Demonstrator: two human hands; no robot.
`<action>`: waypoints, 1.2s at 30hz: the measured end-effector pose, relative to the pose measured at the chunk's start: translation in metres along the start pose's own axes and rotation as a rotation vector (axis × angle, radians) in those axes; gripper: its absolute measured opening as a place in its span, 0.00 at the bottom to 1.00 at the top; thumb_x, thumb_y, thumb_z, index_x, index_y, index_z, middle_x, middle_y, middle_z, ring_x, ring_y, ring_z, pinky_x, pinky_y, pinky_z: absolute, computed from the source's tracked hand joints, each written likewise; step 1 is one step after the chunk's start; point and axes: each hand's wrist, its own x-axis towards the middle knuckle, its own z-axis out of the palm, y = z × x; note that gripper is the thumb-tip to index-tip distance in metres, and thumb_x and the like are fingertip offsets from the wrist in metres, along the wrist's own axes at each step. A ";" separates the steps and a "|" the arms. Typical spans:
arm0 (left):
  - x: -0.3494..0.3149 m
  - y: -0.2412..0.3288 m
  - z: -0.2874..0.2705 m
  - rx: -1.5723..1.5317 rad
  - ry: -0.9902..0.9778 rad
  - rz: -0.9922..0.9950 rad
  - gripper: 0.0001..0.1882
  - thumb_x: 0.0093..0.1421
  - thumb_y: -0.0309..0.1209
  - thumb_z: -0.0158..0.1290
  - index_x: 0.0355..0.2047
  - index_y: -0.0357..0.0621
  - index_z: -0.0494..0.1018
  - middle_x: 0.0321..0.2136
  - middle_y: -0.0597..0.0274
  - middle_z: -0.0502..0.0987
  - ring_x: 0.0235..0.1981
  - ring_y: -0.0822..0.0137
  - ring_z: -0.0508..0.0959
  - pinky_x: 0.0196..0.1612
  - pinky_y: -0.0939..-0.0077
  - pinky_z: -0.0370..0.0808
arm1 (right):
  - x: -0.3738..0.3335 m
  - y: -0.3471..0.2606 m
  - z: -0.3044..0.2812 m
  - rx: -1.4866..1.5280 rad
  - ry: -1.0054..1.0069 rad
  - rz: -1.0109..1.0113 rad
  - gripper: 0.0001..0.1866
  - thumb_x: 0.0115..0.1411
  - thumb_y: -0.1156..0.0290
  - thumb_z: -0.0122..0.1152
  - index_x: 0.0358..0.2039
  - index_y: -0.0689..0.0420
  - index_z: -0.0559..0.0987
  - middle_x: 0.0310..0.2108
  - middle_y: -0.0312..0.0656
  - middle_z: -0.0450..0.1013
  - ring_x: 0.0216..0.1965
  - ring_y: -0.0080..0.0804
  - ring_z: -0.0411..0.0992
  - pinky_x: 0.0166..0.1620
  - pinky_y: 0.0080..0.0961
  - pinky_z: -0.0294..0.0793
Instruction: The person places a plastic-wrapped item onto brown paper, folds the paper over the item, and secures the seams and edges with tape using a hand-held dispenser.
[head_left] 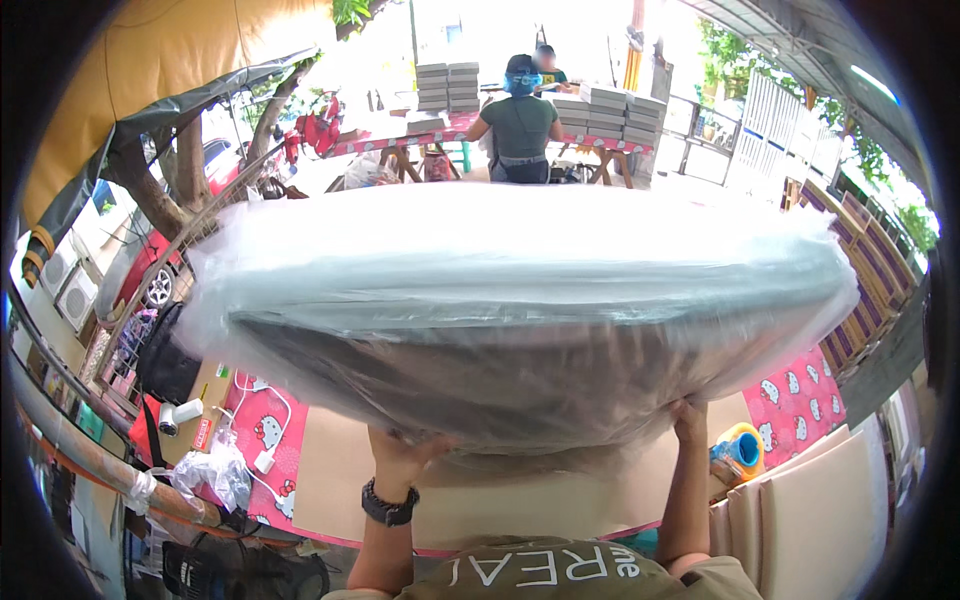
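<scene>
Wears an olive shirt [540, 572] with pale lettering and, on the left wrist, a dark watch [389, 505]. Grasps the near lower edge of a large bundle [520, 375] with both hands — with the left hand [405, 455] left of the middle, and with the right hand [688, 420] toward the right end. Cannot tell the exact lie of the fingertips, partly hidden at the edge. Holds the bundle, broad, dark below and paler above in cloudy clear film, over a tan sheet [560, 495] on a pink patterned tablecloth [800, 395]. Cannot tell of any contact between far side and table.

Has close by on the right a roll with a blue core [742, 452] and padded cream panels [800, 515], leaning side by side; on the left, a white cord [287, 425], a crumpled clear bag [215, 470] and a white cylindrical object [180, 413].

Faces, beyond the bundle, a person in a dark top [521, 120], seen from behind at another table, between stacks of grey boxes [605, 110] and [447, 85] — and, farther still, another person [548, 68].
</scene>
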 end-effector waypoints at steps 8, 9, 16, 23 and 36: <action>0.031 -0.002 0.026 -0.100 0.203 -0.038 0.25 0.43 0.25 0.62 0.42 0.34 0.66 0.37 0.60 0.72 0.37 0.69 0.71 0.43 0.77 0.67 | -0.001 -0.022 0.065 -0.224 0.336 -0.123 0.34 0.43 0.64 0.69 0.48 0.65 0.65 0.45 0.44 0.66 0.46 0.35 0.64 0.51 0.29 0.60; 0.032 -0.008 0.023 -0.095 0.231 -0.012 0.25 0.44 0.26 0.61 0.42 0.34 0.66 0.37 0.61 0.72 0.37 0.69 0.71 0.43 0.78 0.67 | 0.001 -0.024 0.078 -0.296 0.414 -0.249 0.31 0.45 0.65 0.68 0.46 0.65 0.66 0.43 0.43 0.67 0.45 0.33 0.65 0.50 0.27 0.61; 0.004 -0.035 0.011 -0.184 0.272 -0.033 0.22 0.49 0.26 0.57 0.44 0.34 0.65 0.39 0.62 0.71 0.39 0.70 0.70 0.42 0.78 0.67 | -0.021 -0.017 0.088 -0.175 0.528 -0.288 0.31 0.45 0.64 0.69 0.46 0.65 0.66 0.40 0.41 0.68 0.44 0.30 0.65 0.48 0.26 0.62; -0.005 -0.109 0.002 -0.121 0.039 -0.219 0.24 0.46 0.20 0.58 0.44 0.32 0.64 0.36 0.59 0.72 0.40 0.66 0.71 0.47 0.76 0.64 | -0.020 0.063 0.021 -0.167 0.250 -0.150 0.32 0.48 0.55 0.65 0.45 0.66 0.67 0.41 0.40 0.68 0.43 0.30 0.65 0.48 0.26 0.63; 0.010 -0.129 0.023 0.189 -0.031 -0.613 0.32 0.45 0.46 0.63 0.37 0.27 0.71 0.30 0.54 0.76 0.32 0.68 0.74 0.37 0.72 0.71 | 0.027 0.043 0.044 -0.641 0.250 0.585 0.33 0.48 0.46 0.61 0.38 0.68 0.75 0.33 0.49 0.74 0.36 0.34 0.72 0.39 0.31 0.69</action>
